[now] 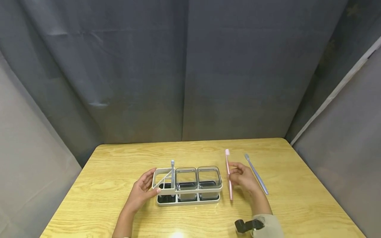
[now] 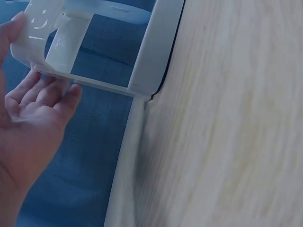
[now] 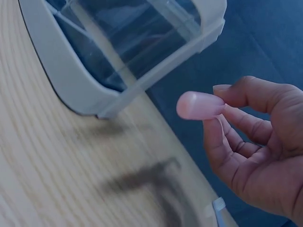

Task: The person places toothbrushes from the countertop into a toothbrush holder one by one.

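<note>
Here the pink toothbrush (image 1: 228, 175) is lifted above the wooden table (image 1: 119, 158), right of the holder and toward the near side, running near to far with its bristle head at the far end. The right hand (image 1: 242, 177) pinches its handle between thumb and fingertips, the other fingers loosely curled; in the right wrist view the rounded pink end of the handle (image 3: 199, 105) pokes out from between the thumb and a finger.

Just left of that brush stands the white toothbrush holder (image 1: 187, 185), a long rack lying left to right near the middle of the table. Its right and middle bays carry two clear square cups (image 1: 197, 180) side by side, and its left bay is an open frame with thin dividers, in which a blue-grey toothbrush (image 1: 172, 170) stands upright. The left hand (image 1: 143, 191) rests against the left end of the holder, fingers nearly straight along the frame and the thumb on the near edge; the left wrist view shows the fingertips (image 2: 47, 92) just under the white rim.

Right of the right hand, a grey toothbrush (image 1: 256, 174) lies flat on the table, slanting from far-left to near-right, apart from the hand.

A dark curtain (image 1: 184, 72) hangs behind the table's far edge.
</note>
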